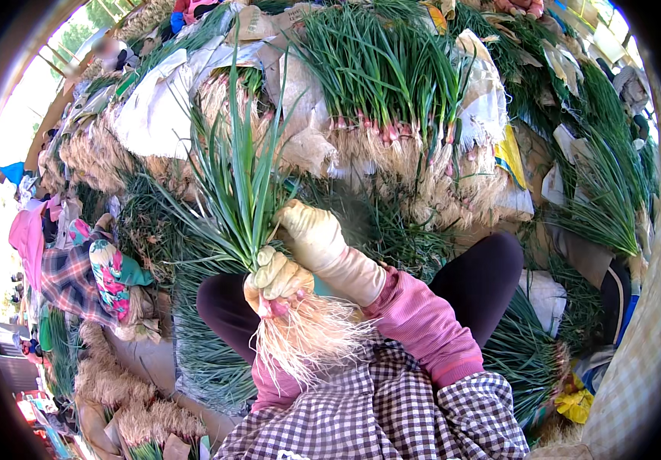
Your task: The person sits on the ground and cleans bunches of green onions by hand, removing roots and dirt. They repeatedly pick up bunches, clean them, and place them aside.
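Note:
My left hand, in a pale glove, is closed around a bunch of green onions. Their long green leaves point up and away from me, while the pinkish bulbs and stringy pale roots hang toward my lap. Just right of the leaves is my right hand, also in a pale glove, with its back toward the camera. Its fingers bend beside the bunch, and their grip is hidden. The roots cover part of my left forearm. Beyond my hands, a thick row of green onions lies with its roots toward me.
Cut leaves litter the ground before my knees. White sacks lie among heaped onions. More onions lie beside me at left and right. A person in plaid is at the left; another person's leg is at the right.

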A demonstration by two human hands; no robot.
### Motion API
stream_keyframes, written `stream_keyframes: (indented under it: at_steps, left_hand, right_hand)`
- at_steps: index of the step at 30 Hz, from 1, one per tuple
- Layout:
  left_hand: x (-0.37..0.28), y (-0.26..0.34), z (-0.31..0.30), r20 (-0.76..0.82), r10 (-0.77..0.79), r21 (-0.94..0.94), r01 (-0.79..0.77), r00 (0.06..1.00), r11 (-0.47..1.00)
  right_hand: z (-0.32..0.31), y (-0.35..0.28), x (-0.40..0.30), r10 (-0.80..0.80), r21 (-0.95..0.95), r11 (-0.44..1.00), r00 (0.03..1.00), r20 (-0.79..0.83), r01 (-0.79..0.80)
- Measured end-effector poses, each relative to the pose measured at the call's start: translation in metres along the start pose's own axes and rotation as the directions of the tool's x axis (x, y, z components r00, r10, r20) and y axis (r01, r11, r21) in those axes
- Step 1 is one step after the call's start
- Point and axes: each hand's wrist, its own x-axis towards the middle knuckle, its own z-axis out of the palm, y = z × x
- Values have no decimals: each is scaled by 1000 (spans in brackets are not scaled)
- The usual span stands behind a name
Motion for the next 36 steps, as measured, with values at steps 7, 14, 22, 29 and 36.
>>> stream_keyframes:
  at_steps: [7,14,22,29,36]
  left_hand:
    - [-5,-8,-17,-224,-30,58,44,974,997]
    - [4,-8,-31,-25,11,-22,-12,1000,1000]
    - [12,-12,-52,80,-71,-140,82,994,987]
    - [6,-10,-55,113,-64,-179,84,991,980]
    - [9,-13,-75,192,-66,-267,117,979,956]
  right_hand:
    - [-12,9,10,360,-76,925,923,-138,-372]
    - [-57,21,16,600,633,507,767,228,-585]
    - [-28,21,7,192,103,976,981,18,-193]
    - [-37,35,8,226,127,964,972,67,-233]
    - [-40,38,23,21,79,995,930,368,-54]
